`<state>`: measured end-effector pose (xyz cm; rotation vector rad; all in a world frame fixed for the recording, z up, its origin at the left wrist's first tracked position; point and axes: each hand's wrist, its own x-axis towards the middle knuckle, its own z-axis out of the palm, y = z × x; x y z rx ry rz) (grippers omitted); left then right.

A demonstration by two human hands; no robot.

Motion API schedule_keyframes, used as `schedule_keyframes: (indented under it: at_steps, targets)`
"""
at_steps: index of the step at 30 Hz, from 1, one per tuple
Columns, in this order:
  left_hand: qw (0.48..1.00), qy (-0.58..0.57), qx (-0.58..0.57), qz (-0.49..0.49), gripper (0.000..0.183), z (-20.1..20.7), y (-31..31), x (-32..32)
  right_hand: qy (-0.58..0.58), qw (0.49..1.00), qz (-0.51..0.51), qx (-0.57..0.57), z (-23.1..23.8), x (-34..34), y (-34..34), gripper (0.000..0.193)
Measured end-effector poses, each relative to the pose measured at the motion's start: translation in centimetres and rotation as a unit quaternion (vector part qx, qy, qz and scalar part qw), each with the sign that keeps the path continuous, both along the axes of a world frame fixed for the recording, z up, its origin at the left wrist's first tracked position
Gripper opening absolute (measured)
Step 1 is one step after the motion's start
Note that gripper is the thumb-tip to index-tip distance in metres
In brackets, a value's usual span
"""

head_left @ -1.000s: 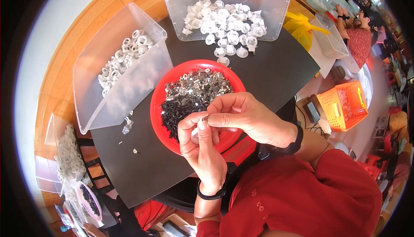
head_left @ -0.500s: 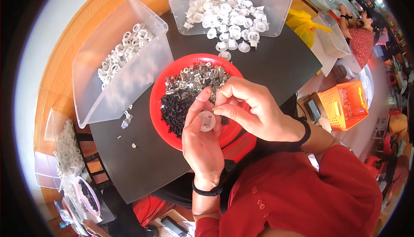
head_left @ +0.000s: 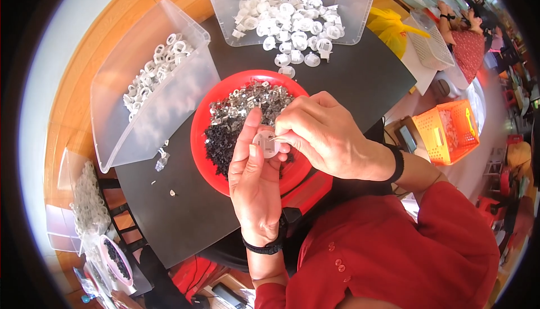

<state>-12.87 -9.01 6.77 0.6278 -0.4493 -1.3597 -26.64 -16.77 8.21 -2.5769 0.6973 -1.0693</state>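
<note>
Dark table (head_left: 185,219) in a busy room, head view: two hands meet over a red bowl (head_left: 198,134).
Black parts (head_left: 220,148) fill the bowl's near left, metal parts (head_left: 247,96) its far side; at left, a clear bin (head_left: 169,126) holds white rings (head_left: 163,64), and beyond the bowl another clear bin (head_left: 360,5) holds white pieces (head_left: 287,19), some of them lying on the table before it, while an orange basket (head_left: 432,137) at right holds pink bits (head_left: 449,126); above the bowl, the left hand (head_left: 253,191), half curled, grips a white disc (head_left: 267,147) between thumb and fingers, and the right hand (head_left: 337,137) has its thumb and fingertips pinched together at the disc's right side, though whether they hold a small part I cannot tell.
</note>
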Motion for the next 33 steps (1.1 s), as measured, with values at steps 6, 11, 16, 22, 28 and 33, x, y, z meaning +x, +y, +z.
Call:
schedule_keyframes:
  at_steps: [6,11,16,22,28,33]
  targets:
    - [0.999,0.000,0.039,0.027,0.047,0.2,0.0,-0.5,0.014,1.000,-0.019,-0.020,0.2,-0.2,-0.1,0.015]
    - [0.998,-0.002,0.047,0.037,0.038,0.4,0.0,-1.0,-0.043,0.999,-0.001,0.013,-0.1,-0.2,-0.1,0.015]
    - [0.994,-0.087,0.022,0.070,0.021,0.0,0.3,-1.1,-0.085,0.991,0.029,0.098,-0.2,-0.1,0.3,0.014]
    - [0.990,-0.108,0.027,0.090,0.020,-0.1,0.5,-1.0,-0.029,0.998,0.020,-0.048,0.2,-0.3,0.0,0.016]
    - [0.997,0.017,0.052,0.055,0.029,0.0,0.2,-1.1,-0.029,1.000,0.005,0.006,0.1,-0.4,0.0,0.015]
    - [0.998,0.065,0.005,0.017,0.046,-0.7,0.0,-0.8,-0.055,0.997,-0.001,0.063,0.0,-0.1,0.7,0.015]
